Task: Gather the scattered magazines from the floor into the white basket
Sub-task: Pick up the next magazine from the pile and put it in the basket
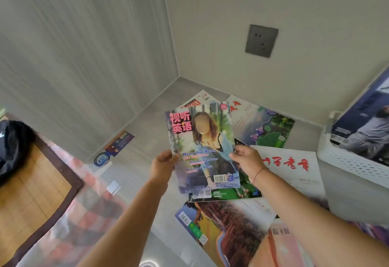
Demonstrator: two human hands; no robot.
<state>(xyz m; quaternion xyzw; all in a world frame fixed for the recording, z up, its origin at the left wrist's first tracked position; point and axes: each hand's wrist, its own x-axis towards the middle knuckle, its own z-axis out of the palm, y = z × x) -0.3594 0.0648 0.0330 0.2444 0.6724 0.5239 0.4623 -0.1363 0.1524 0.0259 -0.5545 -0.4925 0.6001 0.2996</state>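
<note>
I hold a magazine (207,161) with pink Chinese lettering and a seated woman on its cover, raised above the floor with its cover facing me. My left hand (163,166) grips its left edge and my right hand (248,162) grips its right edge. Under it, several more magazines lie scattered on the grey floor: a green-covered one (271,130), a white one with red characters (294,165), a dark one with green (227,194) and a reddish one (231,231). The white perforated basket (353,163) stands at the right with a dark blue magazine (364,130) leaning in it.
The room corner and skirting lie straight ahead, with a grey wall socket (261,40) above. A small dark booklet (120,141) and a round blue sticker (102,159) sit by the left wall. A bamboo mat with brown border (35,188) and a plaid cloth (84,214) lie at the left.
</note>
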